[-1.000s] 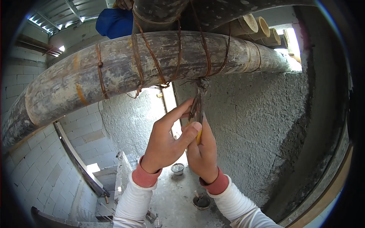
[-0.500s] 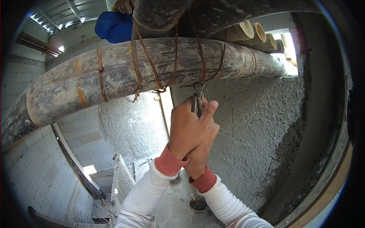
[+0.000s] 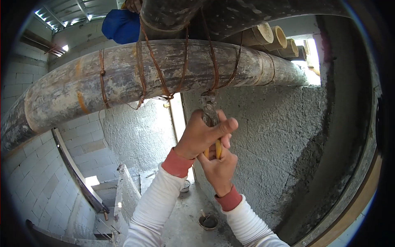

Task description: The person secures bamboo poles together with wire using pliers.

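Note:
A thick mottled bamboo pole (image 3: 119,78) spans overhead, bound by several rusty wires. Pincers (image 3: 210,108) with yellow handles point upward, their jaws at the bottom of a wire loop (image 3: 214,78) under the pole. My left hand (image 3: 201,136) wraps the pincers just below the jaws, thumb pointing right. Lower down, my right hand (image 3: 220,166) is closed around the yellow handles. Whether the jaws are fully closed on the wire twist cannot be made out.
Dark poles (image 3: 247,16) cross above, and cut bamboo ends (image 3: 277,38) stick out at upper right. Another person's hand (image 3: 133,5) and blue cloth (image 3: 120,26) are at the top. A rough plastered wall (image 3: 263,123) rises behind; a bucket (image 3: 208,222) stands below.
My right hand has moved down, away from the left, onto the yellow handles, which now show. My left thumb has swung outward. The view has shifted slightly.

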Demonstrator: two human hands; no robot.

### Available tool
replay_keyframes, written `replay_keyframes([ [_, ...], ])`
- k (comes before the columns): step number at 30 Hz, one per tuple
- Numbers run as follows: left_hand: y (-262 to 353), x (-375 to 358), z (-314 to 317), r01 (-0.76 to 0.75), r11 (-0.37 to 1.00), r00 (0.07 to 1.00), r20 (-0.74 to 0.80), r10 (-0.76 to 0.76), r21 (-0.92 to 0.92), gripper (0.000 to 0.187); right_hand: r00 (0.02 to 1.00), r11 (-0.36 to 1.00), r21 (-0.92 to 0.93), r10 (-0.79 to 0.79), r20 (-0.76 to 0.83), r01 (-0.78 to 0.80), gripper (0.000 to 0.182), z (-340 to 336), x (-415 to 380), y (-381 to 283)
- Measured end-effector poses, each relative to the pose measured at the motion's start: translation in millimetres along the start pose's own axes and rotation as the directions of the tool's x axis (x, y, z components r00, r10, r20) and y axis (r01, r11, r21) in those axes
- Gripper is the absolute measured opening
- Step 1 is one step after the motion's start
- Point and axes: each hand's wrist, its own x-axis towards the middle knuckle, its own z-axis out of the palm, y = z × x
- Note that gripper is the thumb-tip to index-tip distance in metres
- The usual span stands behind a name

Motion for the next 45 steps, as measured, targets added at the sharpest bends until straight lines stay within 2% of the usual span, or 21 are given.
replay_keyframes([
  [2, 8, 0, 5, 0.041, 0.999, 0.995, -0.095, -0.039, 0.020, 0.042, 0.987, 0.992, 0.050, 0.106, 0.118, -0.113, 0.030, 1, 2, -1],
  [5, 20, -6, 13, 0.115, 0.991, 0.972, -0.213, -0.098, 0.073, 0.042, 0.904, 0.890, 0.331, 0.171, 0.393, -0.312, 0.029, -13, 6, -3],
  [8, 23, -10, 14, 0.113, 0.987, 0.972, -0.219, -0.085, 0.118, 0.041, 0.852, 0.768, 0.505, 0.098, 0.515, -0.394, 0.020, -24, 7, -13],
  [11, 28, -13, 4, 0.054, 0.991, 0.989, -0.140, -0.037, 0.122, 0.042, 0.784, 0.827, 0.406, 0.064, 0.618, -0.388, 0.019, -39, 14, -13],
  [14, 37, -12, 2, 0.055, 0.990, 0.994, -0.102, -0.043, 0.126, 0.046, 0.595, 0.771, 0.325, 0.086, 0.799, -0.548, 0.028, -50, 25, -28],
  [15, 40, -12, 2, 0.072, 0.992, 0.992, -0.109, -0.060, 0.106, 0.047, 0.597, 0.747, 0.350, 0.078, 0.798, -0.565, 0.036, -47, 24, -29],
  [18, 36, -12, -4, 0.066, 0.991, 0.993, -0.103, -0.054, 0.112, 0.047, 0.645, 0.660, 0.409, 0.153, 0.748, -0.631, 0.033, -37, 21, -46],
  [19, 35, -11, -6, 0.057, 0.992, 0.995, -0.083, -0.048, 0.109, 0.047, 0.579, 0.691, 0.349, 0.123, 0.806, -0.633, 0.045, -42, 26, -41],
  [23, 37, -7, -15, 0.051, 0.990, 0.999, 0.004, -0.052, 0.133, 0.045, 0.552, 0.739, 0.330, 0.068, 0.831, -0.587, 0.051, -41, 31, -44],
  [27, 42, -6, -20, 0.040, 0.989, 0.999, 0.027, -0.045, 0.142, 0.055, 0.579, 0.717, 0.356, 0.081, 0.811, -0.599, 0.051, -29, 26, -35],
  [30, 42, -5, -22, 0.019, 0.989, 0.998, 0.054, -0.027, 0.144, 0.056, 0.560, 0.773, 0.297, 0.090, 0.824, -0.561, 0.052, -29, 28, -30],
  [35, 42, -6, -21, 0.023, 0.992, 0.998, 0.055, -0.030, 0.123, 0.053, 0.580, 0.757, 0.317, 0.099, 0.808, -0.571, 0.049, -28, 25, -31],
  [40, 45, -9, -16, 0.058, 0.990, 0.998, 0.023, -0.062, 0.131, 0.052, 0.591, 0.735, 0.353, 0.079, 0.803, -0.579, 0.047, -31, 22, -39],
  [45, 45, -11, -5, 0.078, 0.995, 0.996, -0.037, -0.075, 0.069, 0.052, 0.654, 0.724, 0.419, 0.057, 0.755, -0.547, 0.045, -36, 16, -43],
])
